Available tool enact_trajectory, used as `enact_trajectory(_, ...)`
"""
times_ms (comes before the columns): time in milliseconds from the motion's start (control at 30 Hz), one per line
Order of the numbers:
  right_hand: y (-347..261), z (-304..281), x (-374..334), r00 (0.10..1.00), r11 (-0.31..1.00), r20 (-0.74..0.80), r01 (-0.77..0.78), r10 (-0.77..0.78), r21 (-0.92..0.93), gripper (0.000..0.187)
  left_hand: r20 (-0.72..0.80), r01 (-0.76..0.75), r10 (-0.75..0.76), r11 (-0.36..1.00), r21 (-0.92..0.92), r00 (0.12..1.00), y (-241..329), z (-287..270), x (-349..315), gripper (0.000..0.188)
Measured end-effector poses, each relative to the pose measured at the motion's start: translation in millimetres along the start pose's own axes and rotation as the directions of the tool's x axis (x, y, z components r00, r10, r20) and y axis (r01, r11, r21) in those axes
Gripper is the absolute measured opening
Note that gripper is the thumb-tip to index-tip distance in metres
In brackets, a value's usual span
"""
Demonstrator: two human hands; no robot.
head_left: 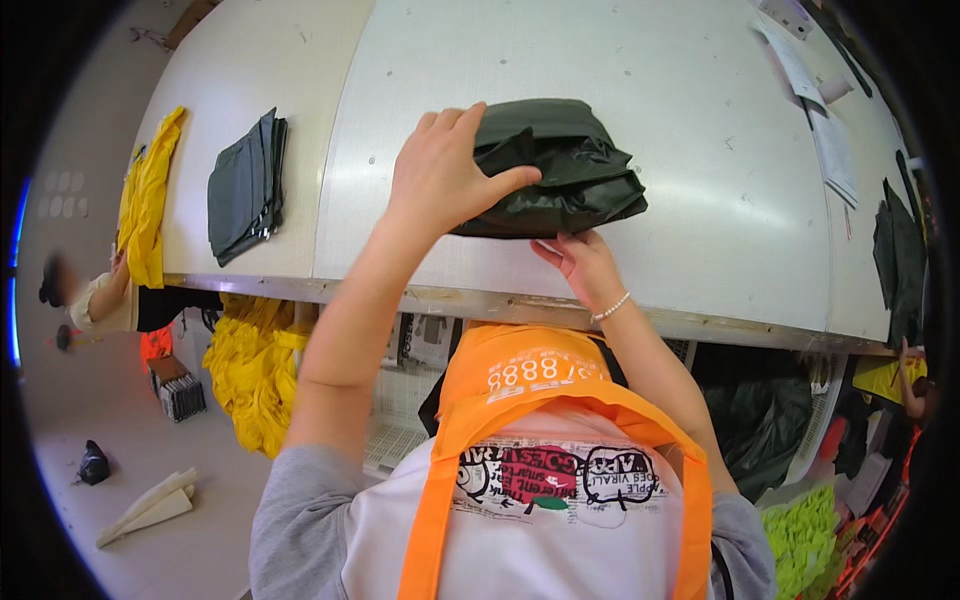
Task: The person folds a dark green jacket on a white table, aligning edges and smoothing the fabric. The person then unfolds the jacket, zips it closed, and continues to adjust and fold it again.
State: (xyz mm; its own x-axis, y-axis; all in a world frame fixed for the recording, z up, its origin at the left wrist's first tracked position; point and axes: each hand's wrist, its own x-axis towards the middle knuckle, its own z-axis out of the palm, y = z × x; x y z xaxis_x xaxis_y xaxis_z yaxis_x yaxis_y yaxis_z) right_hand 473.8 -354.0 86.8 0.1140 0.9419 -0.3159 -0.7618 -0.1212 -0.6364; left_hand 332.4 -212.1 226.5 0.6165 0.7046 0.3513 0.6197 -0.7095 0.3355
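A folded dark green bundle of shiny, thin fabric [575, 165] is at the near middle of the white table, its layers loose and creased on the right side. My left hand [440, 165] grips its left end, thumb laid over the top and fingers along the far left edge. At the near edge of the bundle is my right hand [585, 268], wearing a beaded bracelet. Its fingertips touch the bundle from below and are partly hidden by it; the thumb points left.
A stack of folded dark green pieces [245, 188] and a yellow garment [152, 200] lie left on the table [700, 120]. Papers [825, 140] and dark green fabric [897, 255] lie right. Yellow fabric [258, 365] hangs below the table edge. Another person [105, 295] stands far left.
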Motion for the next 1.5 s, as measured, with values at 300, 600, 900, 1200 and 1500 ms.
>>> enact_trajectory(300, -24.1, 17.3, -2.9, 0.999, 0.966, 0.012, 0.033, -0.031, -0.257, 0.027, 0.185, -0.361, 0.310, 0.806, 0.469, 0.933, 52.4, 57.5, -35.0, 0.072)
enact_trajectory(600, -31.9, 25.9, 1.8, 0.984, 0.971, -0.142, 0.070, -0.104, -0.230, 0.023, 0.171, -0.515, 0.487, 0.779, 0.358, 0.856, 15.8, 63.9, -4.6, 0.066)
enact_trajectory(900, -30.9, 27.3, -5.8, 0.969, 0.933, -0.198, 0.072, -0.149, -0.353, 0.014, 0.141, -0.468, 0.450, 0.797, 0.383, 0.882, 25.0, 74.9, 2.7, 0.068)
enact_trajectory(1200, -34.4, 11.5, -10.3, 0.955, 0.879, -0.241, 0.038, -0.172, -0.476, 0.013, 0.209, -0.530, 0.487, 0.772, 0.351, 0.848, 37.8, 91.7, -6.9, 0.072)
enact_trajectory(1500, -70.1, 11.5, 8.6, 0.932, -0.576, 0.271, 0.087, -0.241, -0.813, 0.015, 0.252, -0.348, 0.339, 0.937, -0.009, 0.906, 45.1, 87.4, 32.1, 0.056)
